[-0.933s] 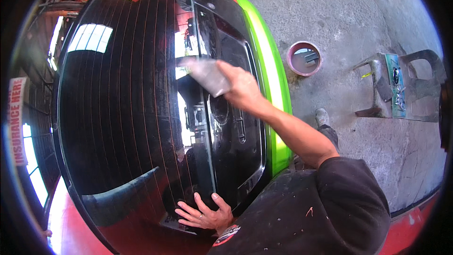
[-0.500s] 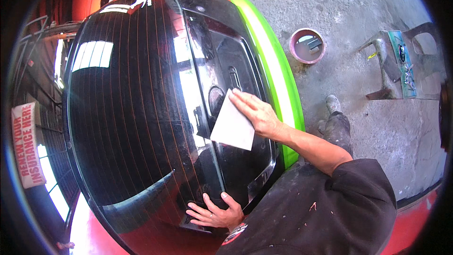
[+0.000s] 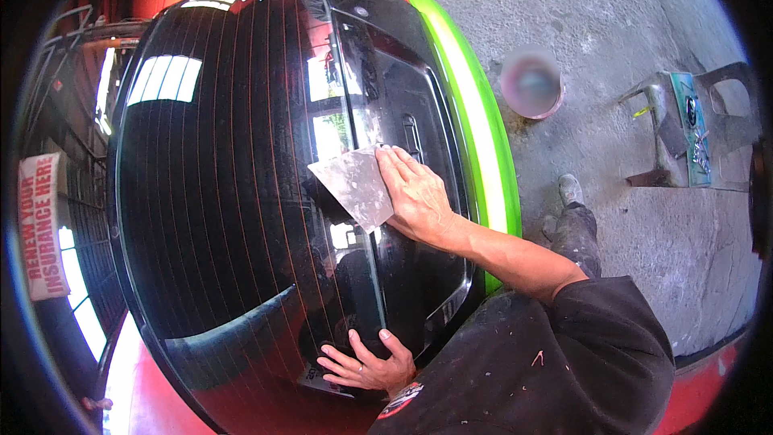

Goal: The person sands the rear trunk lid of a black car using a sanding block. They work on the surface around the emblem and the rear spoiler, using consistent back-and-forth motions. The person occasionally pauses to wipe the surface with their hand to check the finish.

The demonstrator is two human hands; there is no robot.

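Observation:
My right hand (image 3: 416, 201) grips a square grey mottled sheet (image 3: 351, 185), like abrasive paper, its fingers pressed along one edge. The sheet lies across the seam between the dark rear window (image 3: 217, 193), lined with thin heating wires, and the glossy black tailgate panel (image 3: 419, 274), near its recessed handle area. My left hand (image 3: 370, 366) is open, fingers spread on the black surface at the lower end of the seam. A bright green bumper (image 3: 479, 129) runs along the tailgate's right side.
On the concrete floor (image 3: 628, 0) are a pink-rimmed container (image 3: 531, 84), blurred, and a grey plastic stool (image 3: 668, 153) with small items and a teal strip (image 3: 692, 125) on it. My shoe (image 3: 570, 189) shows beside the bumper. A banner (image 3: 40, 225) hangs at the left.
My right hand and the sheet came down from higher on the seam, then shifted slightly up and left toward the glass. My left hand stays spread in place.

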